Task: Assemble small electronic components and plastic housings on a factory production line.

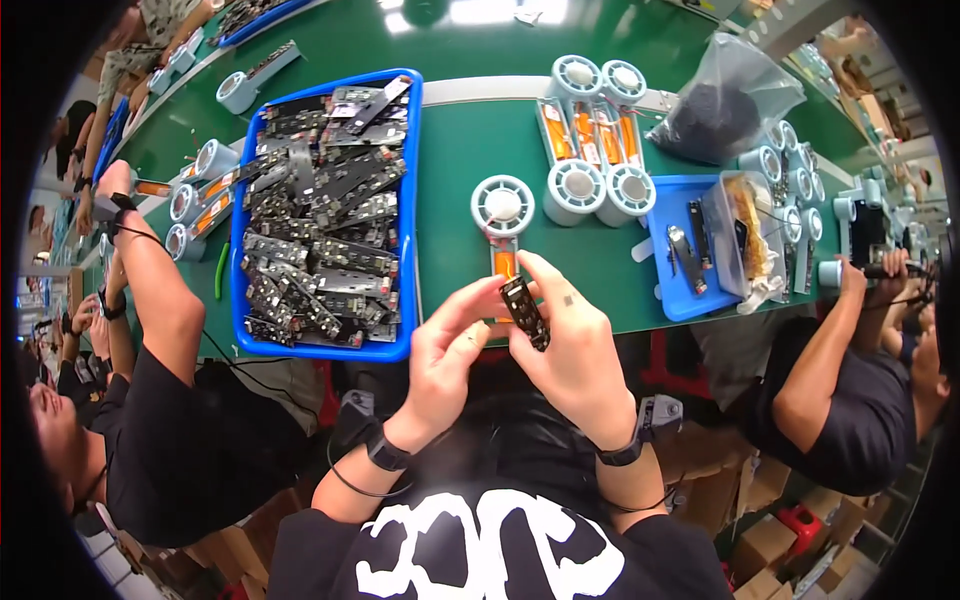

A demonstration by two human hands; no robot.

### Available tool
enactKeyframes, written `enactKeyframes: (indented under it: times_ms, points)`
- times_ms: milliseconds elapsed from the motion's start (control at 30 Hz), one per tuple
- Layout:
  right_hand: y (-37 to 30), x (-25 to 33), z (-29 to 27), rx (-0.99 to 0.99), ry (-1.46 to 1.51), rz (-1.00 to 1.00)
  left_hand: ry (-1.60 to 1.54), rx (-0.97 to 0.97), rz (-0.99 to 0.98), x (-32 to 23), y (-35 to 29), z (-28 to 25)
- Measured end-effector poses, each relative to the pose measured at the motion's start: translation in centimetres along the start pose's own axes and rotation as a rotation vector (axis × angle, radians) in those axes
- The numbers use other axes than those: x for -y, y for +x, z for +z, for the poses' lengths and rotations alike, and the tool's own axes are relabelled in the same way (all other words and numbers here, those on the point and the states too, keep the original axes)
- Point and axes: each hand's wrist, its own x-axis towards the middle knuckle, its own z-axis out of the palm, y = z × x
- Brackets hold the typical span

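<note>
Grip: right hand closed on a narrow dark circuit board, held tilted at the near end of a pale-blue fan unit, with the left hand curled close by the board's upper end (whether it pinches anything, cannot tell). The fan unit lies on the green table, its orange cell exposed, right of a blue tray heaped with similar boards.

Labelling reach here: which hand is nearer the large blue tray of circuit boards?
Left. The left hand sits just right of the tray; the right hand is farther right.
</note>
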Motion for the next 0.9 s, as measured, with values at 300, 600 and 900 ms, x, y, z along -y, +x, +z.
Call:
enactKeyframes:
  times_ms: [300, 600, 900]
  points:
    - [0.4, -4.1, -1.1, 0.047, 0.343, 0.246, 0.777, -0.271, 0.25, -0.9, 5.2, 0.8]
    - [-0.1, -6.5, 0.4, 0.018, 0.901, 0.449, 0.693, -0.13, 0.43, 0.4, 4.8, 0.2]
    - [-1.0, -6.8, 1.2, -0.083, 1.038, 0.405, 0.932, -0.017, 0.481, 0.3, 5.3, 1.3]
